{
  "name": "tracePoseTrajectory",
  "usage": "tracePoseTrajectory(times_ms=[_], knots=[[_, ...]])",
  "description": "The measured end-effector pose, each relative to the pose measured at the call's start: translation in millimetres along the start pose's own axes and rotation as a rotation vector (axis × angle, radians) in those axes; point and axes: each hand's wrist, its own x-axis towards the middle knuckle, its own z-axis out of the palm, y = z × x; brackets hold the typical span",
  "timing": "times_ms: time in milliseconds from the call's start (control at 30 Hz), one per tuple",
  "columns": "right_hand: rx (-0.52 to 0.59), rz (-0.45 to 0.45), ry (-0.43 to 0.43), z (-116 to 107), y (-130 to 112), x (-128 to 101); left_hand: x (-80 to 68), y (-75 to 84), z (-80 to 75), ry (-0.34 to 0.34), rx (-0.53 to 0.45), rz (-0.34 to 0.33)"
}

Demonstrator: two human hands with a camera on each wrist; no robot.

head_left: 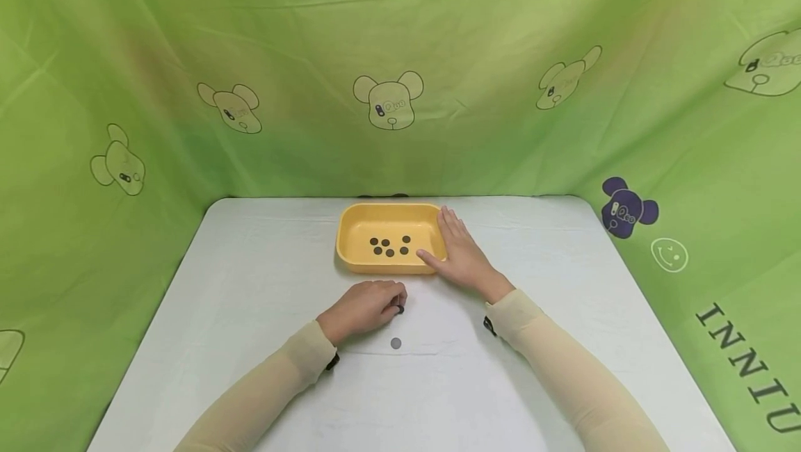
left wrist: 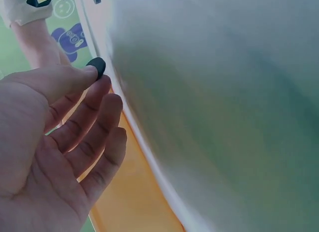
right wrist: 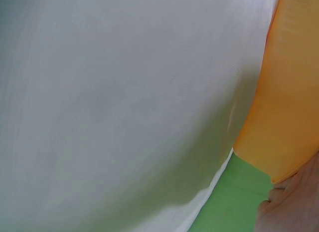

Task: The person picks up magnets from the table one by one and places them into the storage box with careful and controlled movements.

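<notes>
Just in front of a yellow plastic tray (head_left: 375, 268), my left hand (head_left: 366, 307) pinches a small dark round disc (left wrist: 100, 66) between thumb and index finger. The other left fingers are loosely bent in the left wrist view. My right hand (head_left: 463, 257) grips the right end of the tray, its thumb over the wall and its fingers lying along the outer side. Several dark discs, one of them a flat disc (head_left: 406, 239), lie spread on the tray's floor. A single grey disc (head_left: 396, 343) lies on the white table, nearer me than the left hand.
The white-covered table (head_left: 263, 250) runs back to a green cloth backdrop (head_left: 300, 153) printed with bear heads, which also rises on the left and right. The tray stands near the table's far edge.
</notes>
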Motion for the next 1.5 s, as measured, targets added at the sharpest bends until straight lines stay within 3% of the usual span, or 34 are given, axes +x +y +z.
tracePoseTrajectory(times_ms=[200,367,567,1100,1500], knots=[[-0.005,-0.003,-0.002,0.7,1.8,1.9,-3.4,-4.6,-9.2,0.024,-0.09,-0.026],[-0.009,0.001,-0.004,0.2,1.5,2.0,-4.1,-6.9,-23.0,0.032,-0.196,-0.083],[-0.006,0.009,-0.007,0.4,1.3,1.3,-0.4,-12.2,-39.2,0.06,-0.288,-0.097],[0.004,0.004,-0.005,-0.7,0.0,1.1,20.3,-25.3,-67.2,0.168,-0.353,-0.103],[-0.006,-0.006,0.001,0.0,0.2,-0.4,41.5,-40.4,-67.8,0.197,-0.361,-0.16]])
